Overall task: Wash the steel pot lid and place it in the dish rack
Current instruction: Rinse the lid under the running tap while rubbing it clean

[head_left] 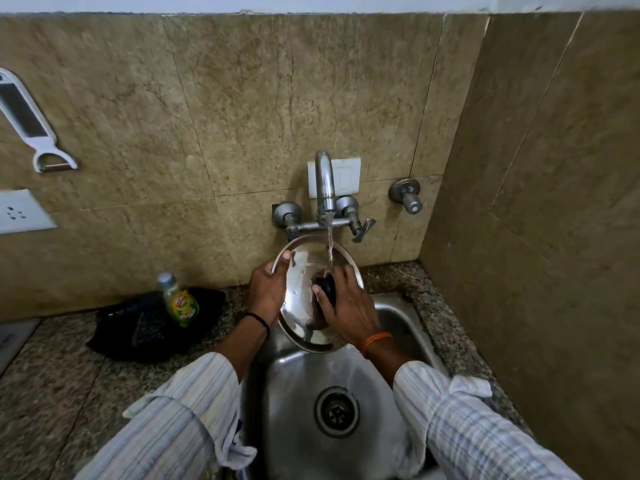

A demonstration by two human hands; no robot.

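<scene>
The round steel pot lid (298,296) is held tilted above the steel sink (301,382), its top side toward me. My left hand (268,289) grips the lid's left rim, thumb over the edge. My right hand (346,310) is wrapped around the black knob (327,287) at the lid's middle. Water runs from the tap (325,183) in a thin stream onto the lid just above the knob. No dish rack is in view.
A green dish-soap bottle (180,301) stands on a black tray (152,323) on the granite counter (52,382), left of the sink. A white peeler (31,123) hangs on the tiled wall. A side wall stands close on the right.
</scene>
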